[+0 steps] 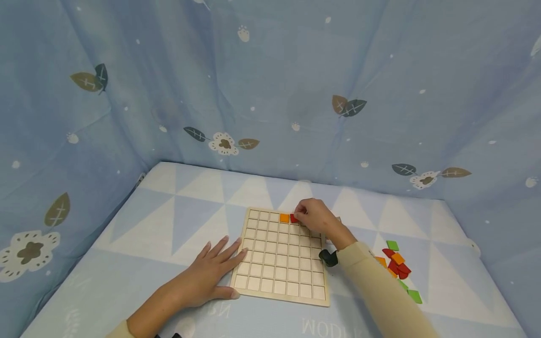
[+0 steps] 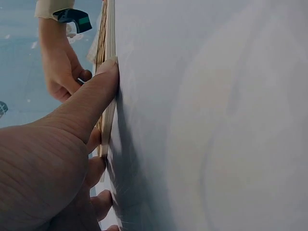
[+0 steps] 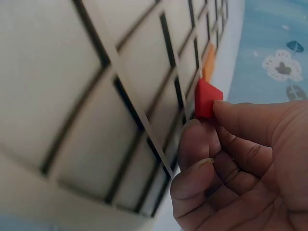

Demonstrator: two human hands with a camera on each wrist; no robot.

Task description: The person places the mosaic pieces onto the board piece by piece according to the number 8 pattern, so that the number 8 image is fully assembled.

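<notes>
In the head view, my right hand (image 1: 318, 218) pinches a red tile (image 3: 204, 99) between thumb and finger just past twelve o'clock on the gridded board (image 1: 281, 274). An orange tile (image 1: 284, 218) sits at nine o'clock from it. My left hand (image 1: 208, 278) spreads wide, fingers straight, touching the board's edge around eight; loose tiles (image 1: 396, 267) lie at three.
</notes>
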